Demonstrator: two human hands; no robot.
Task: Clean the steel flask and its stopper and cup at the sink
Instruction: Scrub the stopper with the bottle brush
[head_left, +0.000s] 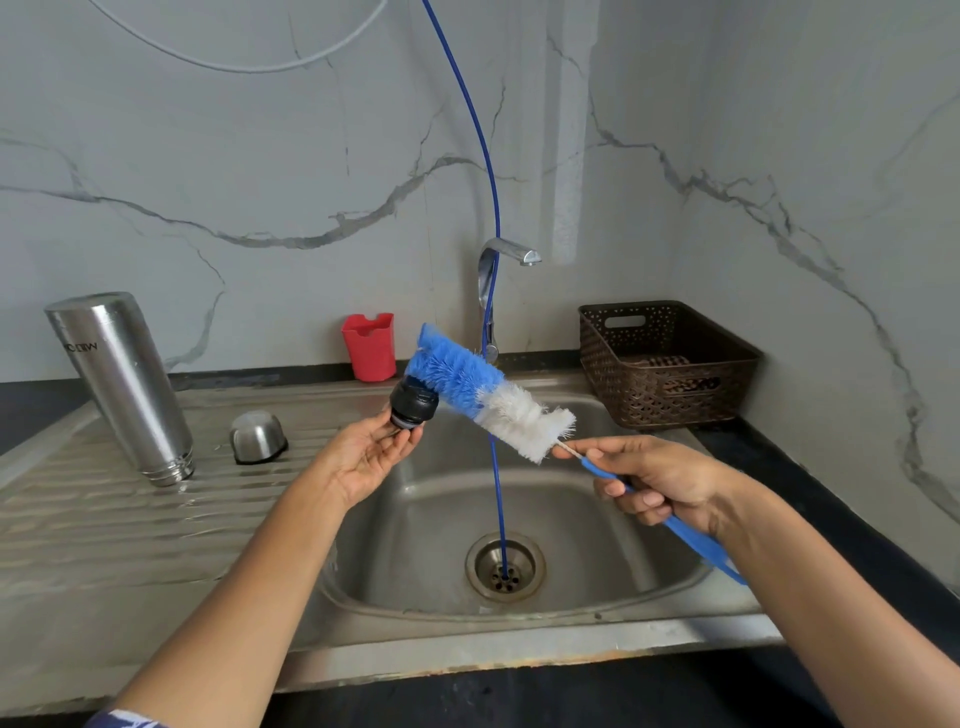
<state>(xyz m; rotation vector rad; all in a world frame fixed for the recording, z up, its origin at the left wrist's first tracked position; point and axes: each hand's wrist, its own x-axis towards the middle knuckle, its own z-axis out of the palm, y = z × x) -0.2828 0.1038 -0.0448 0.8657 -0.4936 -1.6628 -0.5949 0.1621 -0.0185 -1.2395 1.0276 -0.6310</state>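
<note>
— Where's the stopper (413, 404)?
— Pinched in the left hand (370, 457) over the sink (571, 525), blue bristles of the brush (488, 397) against it.
— The right hand (660, 486)?
— Gripping the brush handle. Flask (122, 382) and cup (257, 436) stand inverted on the drainboard (104, 530).

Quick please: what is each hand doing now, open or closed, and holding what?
Left hand: fingertips pinch the black stopper.
Right hand: closed around the handle of the bottle brush.

upside-down dark brand lettering on the steel flask (123, 391), partly hidden, too blurred to read
</note>
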